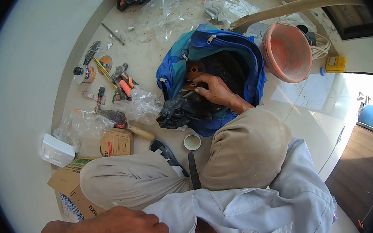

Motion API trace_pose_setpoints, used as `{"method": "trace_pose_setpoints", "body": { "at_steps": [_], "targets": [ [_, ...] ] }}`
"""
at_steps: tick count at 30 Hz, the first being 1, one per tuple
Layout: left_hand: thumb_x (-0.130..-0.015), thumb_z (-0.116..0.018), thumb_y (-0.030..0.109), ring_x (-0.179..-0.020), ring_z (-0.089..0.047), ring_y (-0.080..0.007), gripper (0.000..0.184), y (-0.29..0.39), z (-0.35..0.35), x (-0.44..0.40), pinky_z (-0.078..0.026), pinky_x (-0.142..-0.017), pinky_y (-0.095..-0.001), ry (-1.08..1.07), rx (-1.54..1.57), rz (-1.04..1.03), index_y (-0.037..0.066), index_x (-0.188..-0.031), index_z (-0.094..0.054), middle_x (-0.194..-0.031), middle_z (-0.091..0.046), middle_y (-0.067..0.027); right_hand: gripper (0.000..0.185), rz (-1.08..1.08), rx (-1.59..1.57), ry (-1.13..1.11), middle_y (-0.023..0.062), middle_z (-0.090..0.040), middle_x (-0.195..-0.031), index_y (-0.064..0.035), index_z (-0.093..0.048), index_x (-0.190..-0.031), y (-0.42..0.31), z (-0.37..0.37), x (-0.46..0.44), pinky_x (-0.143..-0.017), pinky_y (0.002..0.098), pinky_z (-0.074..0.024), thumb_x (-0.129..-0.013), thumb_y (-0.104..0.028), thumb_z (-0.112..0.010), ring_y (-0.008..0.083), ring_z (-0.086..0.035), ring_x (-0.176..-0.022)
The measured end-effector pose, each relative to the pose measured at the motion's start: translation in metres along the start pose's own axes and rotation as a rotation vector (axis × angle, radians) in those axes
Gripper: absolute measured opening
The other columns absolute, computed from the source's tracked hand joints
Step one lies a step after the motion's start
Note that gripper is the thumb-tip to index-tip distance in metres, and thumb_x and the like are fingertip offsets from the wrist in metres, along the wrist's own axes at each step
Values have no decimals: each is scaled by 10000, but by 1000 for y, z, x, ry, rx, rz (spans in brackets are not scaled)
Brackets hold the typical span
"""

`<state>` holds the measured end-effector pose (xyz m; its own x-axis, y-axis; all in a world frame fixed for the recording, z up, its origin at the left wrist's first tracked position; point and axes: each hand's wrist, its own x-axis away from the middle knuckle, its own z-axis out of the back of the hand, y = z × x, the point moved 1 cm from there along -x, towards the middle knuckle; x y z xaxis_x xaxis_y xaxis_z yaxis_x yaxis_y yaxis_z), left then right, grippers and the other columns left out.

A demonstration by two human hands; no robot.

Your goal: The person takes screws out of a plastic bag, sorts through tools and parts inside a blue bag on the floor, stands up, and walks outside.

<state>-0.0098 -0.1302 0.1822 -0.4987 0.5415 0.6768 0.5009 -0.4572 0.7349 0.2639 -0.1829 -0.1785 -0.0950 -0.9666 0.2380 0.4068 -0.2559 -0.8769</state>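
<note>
My right hand (218,90) reaches into the open blue and teal bag (170,69). Its thumb and forefinger are apart, close to small orange-brown pieces (195,69) inside; whether they touch one is unclear. The other fingers are partly hidden. Crumpled black plastic (181,111) spills over the bag's near side, just below this hand. My left hand (116,231) is closed, back upward, near my lap at lower left. Its curled fingers face down, so anything inside them is hidden.
A reddish bucket (288,53) stands right of the bag, beside a yellow case (335,64). Tools and clear plastic (143,106) lie at left, with a can (86,74), a small carton (116,142) and an open cardboard box (68,180). A white cup (192,141) sits between my legs.
</note>
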Motion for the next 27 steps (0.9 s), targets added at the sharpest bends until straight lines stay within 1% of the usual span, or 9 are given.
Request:
{"method": "trace_pose_setpoints", "body": {
  "at_steps": [3, 6, 9, 12, 15, 18, 22, 25, 27],
  "targets": [
    [-854, -640, 153, -950, -709, -343, 294, 3, -2, -4, -590, -781, -420, 385, -222, 210, 11, -1109, -668, -1027, -694, -208, 336, -48, 19, 83, 263, -677, -1221, 17, -688, -1190, -4, 17, 0, -1018, 435, -489, -895, -141, -704, 404, -646, -1162],
    [-809, -648, 139, -943, -706, -338, 354, -45, -42, -22, -585, -765, -409, 258, -173, 146, 23, -1143, -675, -1023, -699, -214, 364, -126, -1, -14, 250, -701, -1179, 33, -676, -1215, -11, 37, 2, -968, 424, -526, -900, -147, -708, 376, -691, -1092],
    [-791, -594, 61, -815, -707, -399, 253, -58, -47, -19, -574, -706, -473, 102, 72, -46, -32, -1014, -669, -858, -695, -254, 380, -59, 1, -95, 234, -711, -1166, 38, -670, -1228, -23, 58, 6, -953, 399, -535, -900, -147, -714, 334, -704, -1073],
    [-769, -588, 49, -800, -697, -412, 215, -54, -31, -3, -560, -715, -495, 272, 25, 36, -14, -951, -681, -774, -681, -253, 383, -136, -27, 18, 213, -721, -1144, 52, -666, -1228, -43, 84, 8, -945, 373, -537, -902, -144, -714, 300, -711, -1057],
    [-822, -610, 93, -854, -696, -405, 174, -52, -22, 2, -552, -763, -497, 125, 7, 70, -3, -956, -667, -864, -699, -241, 362, -155, -49, -10, 186, -729, -1110, 57, -671, -1213, -43, 91, 10, -925, 352, -537, -912, -141, -708, 256, -711, -1017],
    [-890, -648, 209, -939, -685, -385, 250, -56, -27, 7, -543, -836, -475, 148, 74, -18, 9, -1038, -675, -992, -703, -212, 338, -130, -155, -138, 157, -733, -1086, 53, -691, -1175, -76, 108, 16, -922, 342, -529, -932, -181, -709, 220, -695, -992],
    [-872, -737, 367, -1005, -669, -353, 493, -79, -14, 42, -546, -889, -422, 701, 91, 83, 41, -1235, -665, -1096, -689, -142, 402, 4, -381, -244, 151, -733, -1056, 72, -709, -1094, -151, 137, 43, -952, 359, -503, -940, -299, -714, 220, -670, -1036],
    [-844, -769, 366, -1064, -640, -376, 511, -103, -18, 50, -514, -954, -453, 1133, -365, 290, 8, -1195, -672, -1139, -668, -165, 644, 298, -318, -448, 209, -707, -1106, 66, -694, -1129, -185, 154, 73, -975, 416, -499, -840, -505, -769, 332, -674, -1079],
    [-816, -789, 347, -1097, -622, -382, 507, -131, -38, 47, -491, -984, -470, 1092, -318, 334, 4, -1171, -677, -1161, -654, -173, 721, 430, -93, -525, 206, -700, -1119, 31, -698, -1143, -204, 156, 83, -974, 440, -502, -781, -587, -784, 357, -664, -1088]
  ]
}}
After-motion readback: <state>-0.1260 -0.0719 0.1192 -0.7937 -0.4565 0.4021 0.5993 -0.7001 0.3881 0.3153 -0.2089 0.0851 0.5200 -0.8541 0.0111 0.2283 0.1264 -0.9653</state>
